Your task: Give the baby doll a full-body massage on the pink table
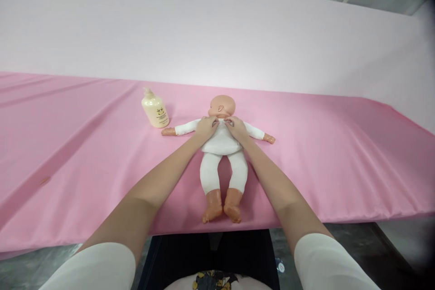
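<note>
A baby doll [222,146] in a white top and white leggings lies stretched out on the pink cloth. Its bald head [223,105] points away from me and is turned to the left, with one ear showing. Both doll arms spread out sideways, and the bare brown feet [223,205] point toward me. My left hand [207,128] rests on the doll's upper body at the left, fingers curled in on the top just below the neck. Mirroring it on the right, my right hand [237,128] has its fingers closed on the same fabric. The fingertips nearly meet and are partly hidden.
A pale yellow pump bottle [156,109] stands on the pink cloth [84,145], beyond the doll's left-side hand. Behind the table rises a plain white partition [217,31]. The table's front edge runs just below the doll's feet. Glass panels show above the partition.
</note>
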Demonstrator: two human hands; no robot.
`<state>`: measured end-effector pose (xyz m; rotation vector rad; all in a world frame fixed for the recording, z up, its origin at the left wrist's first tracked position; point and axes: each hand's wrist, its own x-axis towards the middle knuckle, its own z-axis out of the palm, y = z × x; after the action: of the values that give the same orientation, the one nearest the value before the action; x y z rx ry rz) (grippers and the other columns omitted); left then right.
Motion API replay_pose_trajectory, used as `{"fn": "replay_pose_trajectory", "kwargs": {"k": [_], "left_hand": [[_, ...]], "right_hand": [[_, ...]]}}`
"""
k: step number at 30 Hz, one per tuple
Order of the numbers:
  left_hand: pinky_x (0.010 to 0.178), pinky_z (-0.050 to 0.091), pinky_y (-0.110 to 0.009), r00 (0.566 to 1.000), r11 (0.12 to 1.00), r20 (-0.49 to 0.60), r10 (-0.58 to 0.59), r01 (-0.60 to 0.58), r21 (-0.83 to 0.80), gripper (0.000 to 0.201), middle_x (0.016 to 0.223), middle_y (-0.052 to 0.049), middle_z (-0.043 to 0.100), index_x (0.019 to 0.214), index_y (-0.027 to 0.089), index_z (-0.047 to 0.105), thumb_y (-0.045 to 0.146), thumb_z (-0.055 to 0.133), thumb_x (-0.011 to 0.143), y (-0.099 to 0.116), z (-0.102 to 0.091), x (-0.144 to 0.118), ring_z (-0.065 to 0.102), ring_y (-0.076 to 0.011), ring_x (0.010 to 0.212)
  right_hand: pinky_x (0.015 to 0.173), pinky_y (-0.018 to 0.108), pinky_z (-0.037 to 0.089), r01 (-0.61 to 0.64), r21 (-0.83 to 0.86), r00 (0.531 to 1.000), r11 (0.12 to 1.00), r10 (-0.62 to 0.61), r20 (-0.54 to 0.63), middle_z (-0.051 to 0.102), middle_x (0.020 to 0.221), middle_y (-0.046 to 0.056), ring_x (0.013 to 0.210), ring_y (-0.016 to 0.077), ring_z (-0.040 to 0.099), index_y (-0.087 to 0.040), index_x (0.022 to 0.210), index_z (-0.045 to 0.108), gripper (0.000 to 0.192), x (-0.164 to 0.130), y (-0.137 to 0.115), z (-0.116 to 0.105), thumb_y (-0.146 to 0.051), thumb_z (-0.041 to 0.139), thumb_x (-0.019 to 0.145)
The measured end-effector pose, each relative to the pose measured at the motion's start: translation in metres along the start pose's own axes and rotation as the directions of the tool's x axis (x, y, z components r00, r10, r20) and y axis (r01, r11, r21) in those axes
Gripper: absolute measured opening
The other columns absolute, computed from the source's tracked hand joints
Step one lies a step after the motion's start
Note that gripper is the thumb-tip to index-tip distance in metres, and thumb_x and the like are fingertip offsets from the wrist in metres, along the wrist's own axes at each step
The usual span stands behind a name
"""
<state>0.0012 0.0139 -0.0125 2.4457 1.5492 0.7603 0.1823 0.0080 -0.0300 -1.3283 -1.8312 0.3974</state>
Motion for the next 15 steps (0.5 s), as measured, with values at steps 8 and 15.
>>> {"fn": "replay_pose_trajectory", "kwargs": {"k": [8, 15], "left_hand": [[0.09, 0.048, -0.038, 0.999, 1.0, -0.034, 0.001, -0.001, -0.005, 0.024, 0.104, -0.008, 0.075, 0.101, 0.02, 0.071, 0.024, 0.048, 0.094, -0.0055, 0.0046, 0.0035, 0.063, -0.0283, 0.102], [0.091, 0.05, -0.037, 1.0, 1.0, -0.019, -0.005, 0.005, -0.008, 0.032, 0.107, -0.007, 0.075, 0.106, 0.02, 0.07, 0.016, 0.043, 0.091, -0.0039, 0.0012, 0.002, 0.065, -0.0263, 0.102]], "right_hand": [[0.096, 0.036, 0.05, -0.05, 0.002, 0.999, 0.999, 0.05, -0.014, 0.075, 0.106, 0.007, 0.097, 0.0207, 0.067, -0.02, 0.096, 0.071, 0.015, 0.0046, 0.0029, 0.0001, -0.024, 0.058, 0.09], [0.096, 0.037, 0.05, -0.058, -0.024, 0.998, 0.998, 0.057, -0.008, 0.075, 0.103, 0.008, 0.096, 0.0218, 0.067, -0.018, 0.095, 0.07, 0.018, 0.005, 0.0057, 0.0001, -0.026, 0.055, 0.092]]}}
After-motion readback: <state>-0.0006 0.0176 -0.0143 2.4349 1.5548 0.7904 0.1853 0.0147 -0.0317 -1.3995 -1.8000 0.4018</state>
